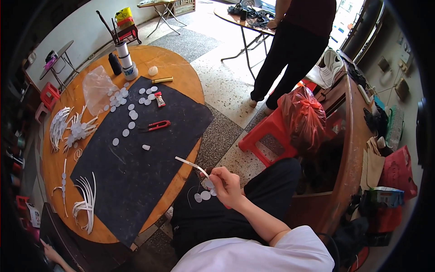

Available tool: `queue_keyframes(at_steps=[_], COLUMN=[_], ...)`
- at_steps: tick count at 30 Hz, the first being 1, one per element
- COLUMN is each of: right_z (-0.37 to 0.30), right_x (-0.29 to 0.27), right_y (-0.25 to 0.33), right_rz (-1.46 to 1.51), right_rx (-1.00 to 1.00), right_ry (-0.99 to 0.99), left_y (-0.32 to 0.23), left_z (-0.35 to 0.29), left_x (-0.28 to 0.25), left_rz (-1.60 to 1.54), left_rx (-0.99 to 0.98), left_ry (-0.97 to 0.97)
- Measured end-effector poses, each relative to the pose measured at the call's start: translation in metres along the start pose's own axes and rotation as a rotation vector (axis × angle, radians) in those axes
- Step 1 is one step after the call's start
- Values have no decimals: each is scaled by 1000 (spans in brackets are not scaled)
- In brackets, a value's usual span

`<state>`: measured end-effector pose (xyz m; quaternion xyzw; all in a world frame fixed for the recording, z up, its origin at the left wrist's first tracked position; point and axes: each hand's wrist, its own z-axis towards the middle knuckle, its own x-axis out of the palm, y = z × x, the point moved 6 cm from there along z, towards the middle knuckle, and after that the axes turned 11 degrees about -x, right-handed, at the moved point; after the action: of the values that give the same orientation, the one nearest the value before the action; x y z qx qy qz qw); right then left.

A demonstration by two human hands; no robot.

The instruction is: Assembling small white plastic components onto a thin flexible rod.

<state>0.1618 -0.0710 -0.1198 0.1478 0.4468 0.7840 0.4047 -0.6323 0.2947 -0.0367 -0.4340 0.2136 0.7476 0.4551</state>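
Note:
My right hand (228,187) is closed over my lap, pinching a narrow white strip (190,163) between thumb and fingers. The strip's free end points up and left toward the table. Several pale grey discs (205,195) hang just below these fingers, and a thin thread loops down beside them. The part of the strip inside the grip is hidden. I cannot make out my left hand in the picture. Nearest on the table, a black mat (154,181) carries red-handled thread snips (156,125), a small white cap-like piece (146,147) and more loose discs (125,133).
Bundled white strips (86,204) lie along the round wooden table's (181,59) left side, near a clear plastic bag (96,90). Right of my knee, a red stool (267,136) bears a full red bag (303,118). Someone stands at another table (226,16). An unidentified arm (53,255) shows lower left.

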Motion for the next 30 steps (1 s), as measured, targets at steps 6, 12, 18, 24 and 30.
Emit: queue_keyframes(at_steps=[6, 12, 18, 24, 30], right_z=[0, 23, 26, 9, 6], right_x=[-11, -25, -35, -29, -20], right_y=[5, 15, 17, 25, 22], right_rz=[89, 232, 311, 135, 276], right_rx=[91, 170, 116, -26, 104], right_ry=[-91, -287, -400, -316, -244], left_y=[-254, -396, -463, -467, -471], left_z=[-220, -467, -542, -556, -557], left_x=[-153, -223, -279, -289, -264], left_rz=[-1294, -1544, -1630, -1482, -1419], left_rx=[503, 663, 933, 1040, 845], left_ry=[377, 1291, 1250, 1012, 1305])
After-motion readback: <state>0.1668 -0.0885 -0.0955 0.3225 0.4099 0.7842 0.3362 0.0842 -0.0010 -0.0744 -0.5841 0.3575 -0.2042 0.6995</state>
